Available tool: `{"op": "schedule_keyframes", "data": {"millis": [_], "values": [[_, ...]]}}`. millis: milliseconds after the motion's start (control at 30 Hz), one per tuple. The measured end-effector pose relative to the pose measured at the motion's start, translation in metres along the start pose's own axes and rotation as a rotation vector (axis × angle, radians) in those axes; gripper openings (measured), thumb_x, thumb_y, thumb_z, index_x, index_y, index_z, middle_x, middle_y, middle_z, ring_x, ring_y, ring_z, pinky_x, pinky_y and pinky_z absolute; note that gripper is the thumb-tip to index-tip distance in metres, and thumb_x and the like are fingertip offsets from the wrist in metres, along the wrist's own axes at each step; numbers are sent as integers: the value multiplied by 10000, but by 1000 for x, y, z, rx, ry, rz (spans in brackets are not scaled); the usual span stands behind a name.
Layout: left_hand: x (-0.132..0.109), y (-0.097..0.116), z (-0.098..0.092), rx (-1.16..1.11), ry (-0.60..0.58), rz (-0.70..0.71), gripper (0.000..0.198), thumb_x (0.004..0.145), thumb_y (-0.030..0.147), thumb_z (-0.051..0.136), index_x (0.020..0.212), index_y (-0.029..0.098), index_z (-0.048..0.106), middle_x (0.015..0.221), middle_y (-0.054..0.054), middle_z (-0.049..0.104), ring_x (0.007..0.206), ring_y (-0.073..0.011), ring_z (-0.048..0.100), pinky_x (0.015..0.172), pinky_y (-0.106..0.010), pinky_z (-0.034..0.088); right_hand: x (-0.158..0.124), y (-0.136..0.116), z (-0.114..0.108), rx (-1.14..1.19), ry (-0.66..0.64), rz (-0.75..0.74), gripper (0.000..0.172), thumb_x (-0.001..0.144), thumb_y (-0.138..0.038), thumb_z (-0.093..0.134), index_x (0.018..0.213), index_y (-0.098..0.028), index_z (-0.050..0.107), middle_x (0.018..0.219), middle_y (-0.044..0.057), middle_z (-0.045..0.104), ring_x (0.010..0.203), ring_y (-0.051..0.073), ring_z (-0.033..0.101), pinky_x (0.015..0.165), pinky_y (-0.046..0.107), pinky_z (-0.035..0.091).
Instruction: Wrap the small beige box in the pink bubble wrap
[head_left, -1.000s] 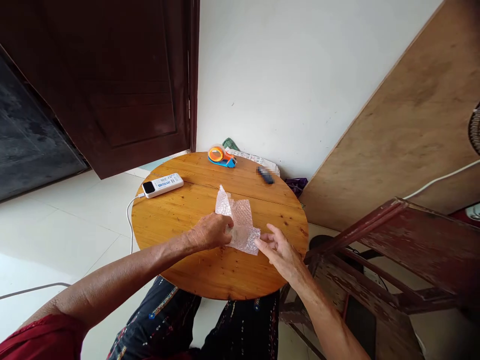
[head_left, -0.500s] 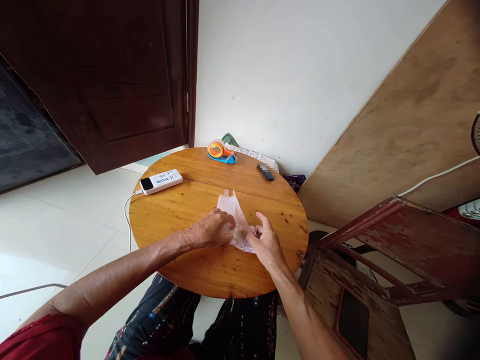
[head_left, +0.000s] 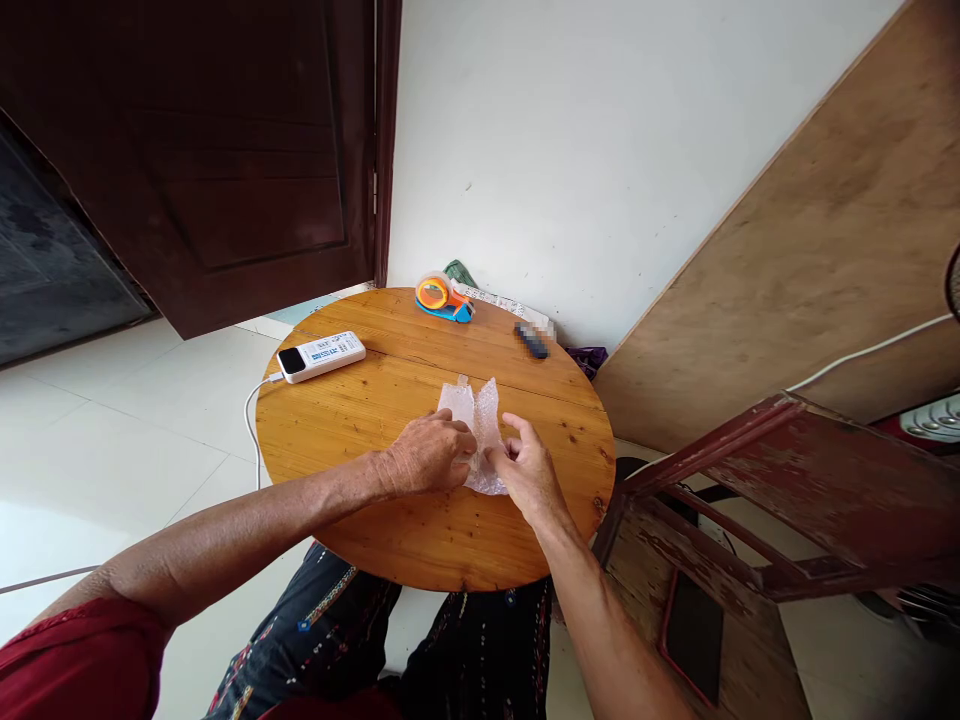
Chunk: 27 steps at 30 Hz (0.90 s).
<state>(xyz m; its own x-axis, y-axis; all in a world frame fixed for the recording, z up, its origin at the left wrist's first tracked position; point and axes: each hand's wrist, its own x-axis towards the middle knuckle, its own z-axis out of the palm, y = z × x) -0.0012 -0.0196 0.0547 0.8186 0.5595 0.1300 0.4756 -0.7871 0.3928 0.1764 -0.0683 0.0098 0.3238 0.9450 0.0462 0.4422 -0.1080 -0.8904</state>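
Note:
A crinkled sheet of clear bubble wrap [head_left: 487,408] lies on the round wooden table [head_left: 405,540] in front of me, its far end parted into two flaps. My left hand [head_left: 435,452] is bent over its left side, the fingers curled in and closed on the plastic. On the right side, my right hand [head_left: 529,472] has its thumb on the wrap and the middle fingers curled at its edge, while the index finger stands away. The palms hide part of the near end, and whether anything lies inside cannot be made out.
An orange and blue tape dispenser [head_left: 444,298] stands at the table's far edge, near a dark blurred object [head_left: 531,340]. At the left lies a white device [head_left: 321,357] with a cable. A phone [head_left: 691,635] rests on the wooden chair [head_left: 637,590] at right.
The right flap of the bubble wrap has spread wider and turned more upright. Both hands stay at the wrap with only small shifts. The view has tilted slightly.

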Motion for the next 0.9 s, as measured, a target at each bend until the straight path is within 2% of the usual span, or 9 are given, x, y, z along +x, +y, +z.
{"op": "schedule_keyframes", "data": {"millis": [167, 267, 400, 533, 600, 667, 733, 800, 900], "values": [[3, -2, 0, -115, -18, -35, 169, 741, 92, 588, 812, 187, 707, 904, -70, 713, 947, -241, 600, 862, -315, 486, -1, -16, 4, 222, -41, 91, 633, 659, -413, 662, 1228, -169, 532, 606, -81, 529, 508, 118, 468, 487, 242, 376], [5, -4, 3, -182, 5, -36, 169, 718, 79, 601, 788, 192, 707, 889, -57, 721, 945, -233, 613, 894, -307, 479, -2, -26, 7, 265, -52, 96, 611, 655, -420, 666, 1196, -161, 553, 592, -75, 535, 483, 115, 470, 445, 234, 358], [4, -4, 7, -211, 12, -70, 145, 765, 120, 568, 772, 194, 693, 865, -59, 719, 959, -240, 628, 909, -316, 480, -3, -32, 11, 276, -69, 121, 654, 661, -410, 658, 1244, -142, 531, 587, -66, 555, 433, 126, 479, 375, 243, 364], [0, -3, 11, -247, 60, -198, 141, 762, 179, 602, 885, 177, 671, 936, -86, 702, 1011, -264, 627, 856, -319, 498, -4, -37, 10, 245, -129, 136, 678, 714, -408, 631, 1308, -109, 501, 585, -49, 576, 420, 144, 516, 350, 256, 410], [-4, -2, 14, -312, 110, -230, 256, 743, 192, 633, 999, 175, 637, 967, -79, 694, 995, -248, 627, 844, -309, 497, -5, -40, 6, 191, -174, 118, 682, 764, -406, 605, 1354, -90, 477, 597, -28, 606, 454, 158, 557, 372, 258, 435], [-8, -3, 17, -409, 163, -244, 417, 726, 179, 648, 1137, 177, 579, 971, -61, 683, 941, -217, 627, 827, -297, 491, -8, -42, 0, 116, -222, 78, 678, 831, -403, 551, 1416, -83, 428, 690, 24, 677, 514, 173, 605, 410, 269, 465], [-12, -3, 21, -529, 193, -276, 530, 723, 159, 639, 1238, 167, 517, 910, -36, 661, 823, -180, 615, 762, -278, 485, -12, -43, -4, 21, -286, 4, 627, 885, -344, 477, 1460, -109, 388, 868, 79, 738, 602, 184, 653, 503, 299, 523], [-14, -3, 24, -639, 219, -332, 538, 738, 176, 634, 1259, 159, 501, 828, -6, 618, 710, -147, 574, 679, -255, 466, -16, -42, -6, -91, -345, -112, 593, 886, -238, 436, 1471, -157, 384, 1054, 99, 744, 762, 200, 696, 696, 356, 572], [-12, -2, 31, -673, 281, -395, 439, 780, 259, 645, 1197, 170, 542, 845, 0, 585, 704, -133, 543, 668, -251, 453, -17, -42, -5, -236, -378, -252, 629, 847, -140, 417, 1474, -177, 382, 1195, 106, 710, 1036, 232, 673, 952, 435, 510]]}}
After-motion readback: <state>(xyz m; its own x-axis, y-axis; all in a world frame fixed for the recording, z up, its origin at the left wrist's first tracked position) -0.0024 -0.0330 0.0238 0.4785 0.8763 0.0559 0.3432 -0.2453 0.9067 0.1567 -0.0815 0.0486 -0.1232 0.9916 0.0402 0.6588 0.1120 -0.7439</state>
